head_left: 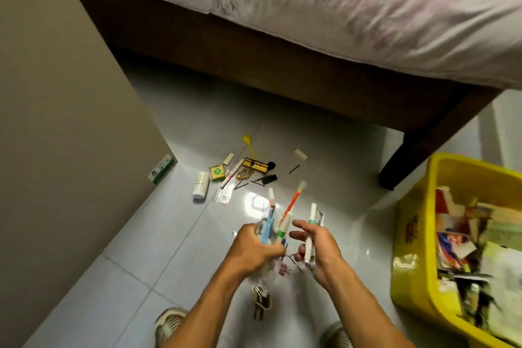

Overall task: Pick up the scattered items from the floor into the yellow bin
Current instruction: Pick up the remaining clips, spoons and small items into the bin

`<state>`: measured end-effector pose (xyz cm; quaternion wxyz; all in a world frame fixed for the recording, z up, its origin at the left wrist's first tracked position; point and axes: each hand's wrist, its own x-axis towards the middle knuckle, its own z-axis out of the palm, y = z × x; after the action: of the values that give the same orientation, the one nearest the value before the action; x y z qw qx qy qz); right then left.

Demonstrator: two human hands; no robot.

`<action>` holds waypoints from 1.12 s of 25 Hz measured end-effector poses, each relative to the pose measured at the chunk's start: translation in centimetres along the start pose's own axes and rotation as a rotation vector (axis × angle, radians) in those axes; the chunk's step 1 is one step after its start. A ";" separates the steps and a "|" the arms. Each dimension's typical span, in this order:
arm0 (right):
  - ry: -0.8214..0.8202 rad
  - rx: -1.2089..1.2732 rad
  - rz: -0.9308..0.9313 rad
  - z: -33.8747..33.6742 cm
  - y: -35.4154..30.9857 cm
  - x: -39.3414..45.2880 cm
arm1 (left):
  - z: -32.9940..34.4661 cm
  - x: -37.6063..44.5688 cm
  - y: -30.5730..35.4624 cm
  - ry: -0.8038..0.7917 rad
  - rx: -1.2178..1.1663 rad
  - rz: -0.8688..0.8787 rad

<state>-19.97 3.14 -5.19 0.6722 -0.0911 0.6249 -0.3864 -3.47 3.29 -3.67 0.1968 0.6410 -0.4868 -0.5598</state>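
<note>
While the wall (56, 121) closes off the whole left side, with a green-and-white box (161, 168) lying at its foot, we find the remaining scattered items well ahead of our hands on the pale tiled floor (180, 234): a white bottle (200, 185) on its side, a small green-labelled packet (217, 172), a brass lock cylinder (255, 165) with hairpins (258, 180) beside it, and a yellow stick (249, 144) pointing toward the bed (310, 22). Nearer to us, our left hand (255, 247) is curled tight around a bunch of pens (278, 223), blue, green and orange ones fanning upward from the fist. Just beside it, almost touching, our right hand (316, 246) grips a white pen (310, 232) with the fingers half closed and the thumb raised. Below both hands a small padlock-like object (261, 304) lies on the tiles between our shoes (169, 322). Bare, glossy floor runs between the hands and the pile. To the right, the dark bed leg (406, 161) stands near the yellow bin (415, 234), which sits at the frame's right edge, close to our right hand, already heaped with papers and packets.
</note>
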 end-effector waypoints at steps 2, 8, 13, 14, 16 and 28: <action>-0.079 0.057 -0.018 -1.5 -1.9 -2.6 | 0.6 -2.1 2.6 -0.126 0.070 0.106; -0.102 -0.014 -0.145 -6.0 -7.5 -9.2 | 2.4 -5.1 8.6 -0.389 0.406 0.243; 0.155 0.441 -0.346 -10.4 -11.3 -12.7 | 6.2 -6.4 10.0 -0.303 0.215 0.198; 0.178 0.473 -0.359 -11.8 -11.9 -13.4 | 7.3 -6.8 10.3 -0.290 0.114 0.158; 0.200 0.466 -0.321 -14.5 -12.4 -14.4 | 10.0 -7.3 11.3 -0.285 -0.090 0.053; 0.581 0.580 -0.310 -24.7 -13.5 -16.0 | 27.0 -6.6 23.3 -0.476 -0.381 -0.107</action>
<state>-46.66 12.96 10.32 0.4002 0.1213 0.6328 -0.6517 -36.76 6.27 10.37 0.1640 0.4681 -0.3713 -0.7850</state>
